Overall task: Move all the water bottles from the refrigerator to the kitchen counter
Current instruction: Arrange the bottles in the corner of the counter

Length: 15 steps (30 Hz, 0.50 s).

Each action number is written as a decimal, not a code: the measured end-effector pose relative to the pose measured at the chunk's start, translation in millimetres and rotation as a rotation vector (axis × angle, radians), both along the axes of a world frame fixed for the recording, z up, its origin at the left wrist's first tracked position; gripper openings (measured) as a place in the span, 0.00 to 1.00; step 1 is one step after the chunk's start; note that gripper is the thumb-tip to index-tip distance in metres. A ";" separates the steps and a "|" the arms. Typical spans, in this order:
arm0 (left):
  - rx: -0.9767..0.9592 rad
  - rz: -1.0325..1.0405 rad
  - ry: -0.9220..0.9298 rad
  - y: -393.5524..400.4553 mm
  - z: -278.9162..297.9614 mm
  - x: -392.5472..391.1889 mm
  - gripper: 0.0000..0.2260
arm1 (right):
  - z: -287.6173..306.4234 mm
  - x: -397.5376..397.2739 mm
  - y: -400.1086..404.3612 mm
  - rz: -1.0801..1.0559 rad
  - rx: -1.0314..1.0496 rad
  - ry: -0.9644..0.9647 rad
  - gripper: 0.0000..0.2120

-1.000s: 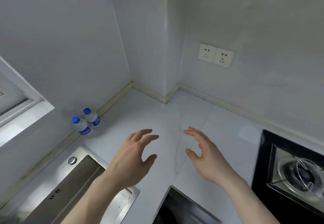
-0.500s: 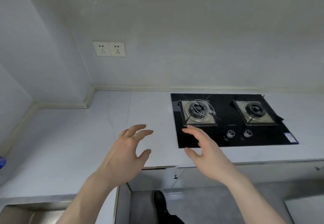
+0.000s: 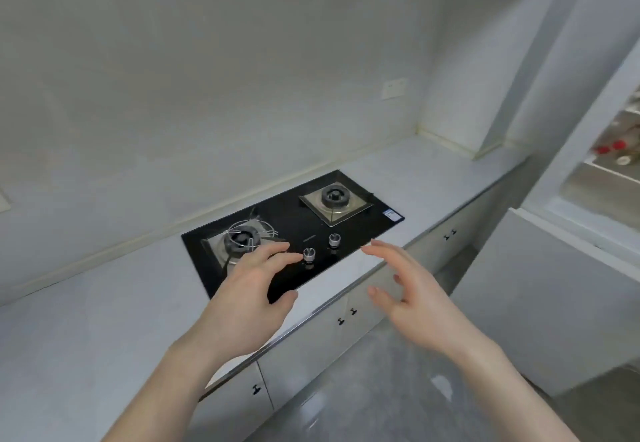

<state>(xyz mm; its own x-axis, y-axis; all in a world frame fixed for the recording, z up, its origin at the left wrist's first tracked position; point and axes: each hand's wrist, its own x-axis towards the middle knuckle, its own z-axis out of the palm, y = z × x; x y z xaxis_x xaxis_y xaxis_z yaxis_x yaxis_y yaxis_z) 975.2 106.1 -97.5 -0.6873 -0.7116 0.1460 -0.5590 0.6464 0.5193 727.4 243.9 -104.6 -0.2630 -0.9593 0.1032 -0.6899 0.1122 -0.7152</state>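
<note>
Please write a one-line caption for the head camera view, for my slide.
Both hands, left hand and right hand, empty above the counter by the stove, refrigerator open at right.

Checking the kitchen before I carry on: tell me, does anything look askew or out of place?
The refrigerator at the right edge stands open, shelves showing. On the stove, only the left burner carries a wire ring.

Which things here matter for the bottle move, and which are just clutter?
Part of the job:
- refrigerator, open at the right edge
- counter, the drop-off place
- left hand and right hand, both empty, fingers loosely spread

Just lying about:
- stove with its two knobs
- wall socket
- cupboard doors under the counter
</note>
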 end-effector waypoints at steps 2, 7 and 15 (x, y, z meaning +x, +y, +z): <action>-0.021 -0.078 -0.009 2.8 7.9 -43.0 0.23 | 4.7 -32.3 23.8 -0.089 -0.012 0.015 0.26; -0.050 -0.263 0.016 29.1 25.9 -169.4 0.22 | 9.9 -127.0 96.4 -0.291 -0.060 0.031 0.25; -0.074 -0.512 0.059 83.3 45.7 -354.8 0.22 | 26.6 -261.7 191.1 -0.527 -0.120 0.075 0.25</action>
